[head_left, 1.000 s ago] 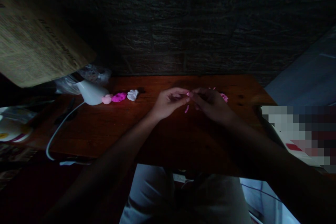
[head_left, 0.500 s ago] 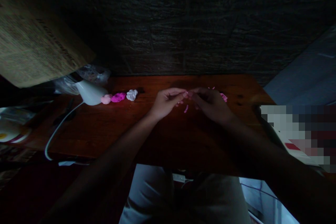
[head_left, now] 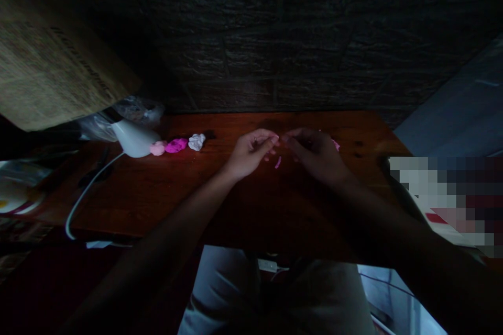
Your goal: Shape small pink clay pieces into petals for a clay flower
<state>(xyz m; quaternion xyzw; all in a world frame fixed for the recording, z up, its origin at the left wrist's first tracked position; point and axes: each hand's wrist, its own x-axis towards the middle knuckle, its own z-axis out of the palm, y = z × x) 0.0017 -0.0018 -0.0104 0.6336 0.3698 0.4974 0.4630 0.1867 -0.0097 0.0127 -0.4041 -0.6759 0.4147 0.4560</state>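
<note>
My left hand (head_left: pixel 249 153) and my right hand (head_left: pixel 314 154) meet fingertip to fingertip above a dark wooden table (head_left: pixel 196 193). Both pinch a tiny pink piece between their tips; it is too small and dim to name for sure. A small pink strip (head_left: pixel 277 162) lies on the table just under the fingers. More pink material (head_left: pixel 336 144) peeks out behind my right hand. Three soft lumps sit in a row at the left: light pink (head_left: pixel 157 148), magenta (head_left: pixel 176 145) and white (head_left: pixel 196 142).
A white rounded device (head_left: pixel 133 138) with a white cable (head_left: pixel 80 199) sits left of the lumps. Crumpled clear plastic (head_left: pixel 137 110) and a cardboard box (head_left: pixel 51 73) are at the far left. A dark brick wall backs the table. A blurred patch covers the right edge.
My fingertips have shifted slightly as they work the pink piece. My arms and the lumps stay where they were.
</note>
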